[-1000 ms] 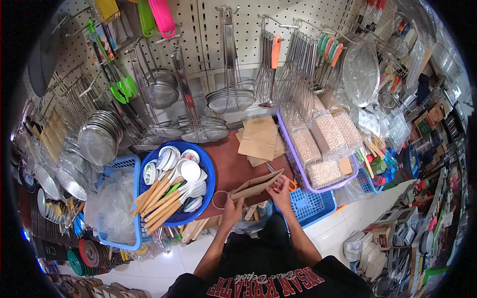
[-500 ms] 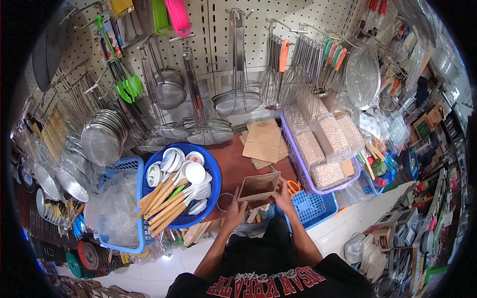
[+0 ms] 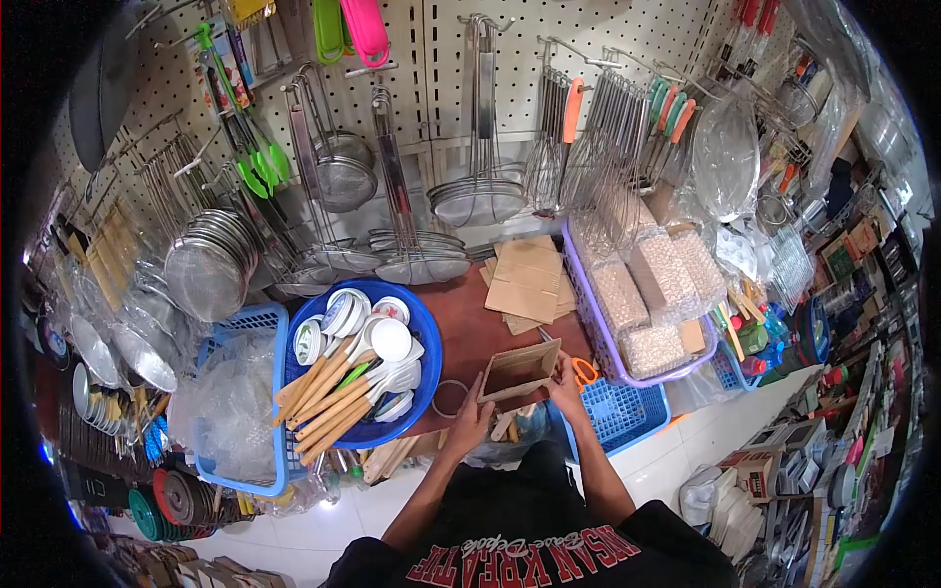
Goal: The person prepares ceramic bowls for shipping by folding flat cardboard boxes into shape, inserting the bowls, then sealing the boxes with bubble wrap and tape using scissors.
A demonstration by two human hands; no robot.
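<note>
Holding a small cardboard box (image 3: pixel 518 372) opened up over the brown tabletop (image 3: pixel 461 323), both hands grip it: left hand (image 3: pixel 471 416) closed on its lower left corner, right hand (image 3: pixel 566 384) closed on its right side. Blue bowl (image 3: pixel 417 338) of utensils sits left; flat cardboard stack (image 3: pixel 527 279) behind; orange scissors (image 3: pixel 584 370) just right.

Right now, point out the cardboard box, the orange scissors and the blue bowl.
cardboard box (image 3: pixel 518 370), head view, its open inner face.
orange scissors (image 3: pixel 585 371), head view, the handle loop.
blue bowl (image 3: pixel 427 338), head view, its right rim.
</note>
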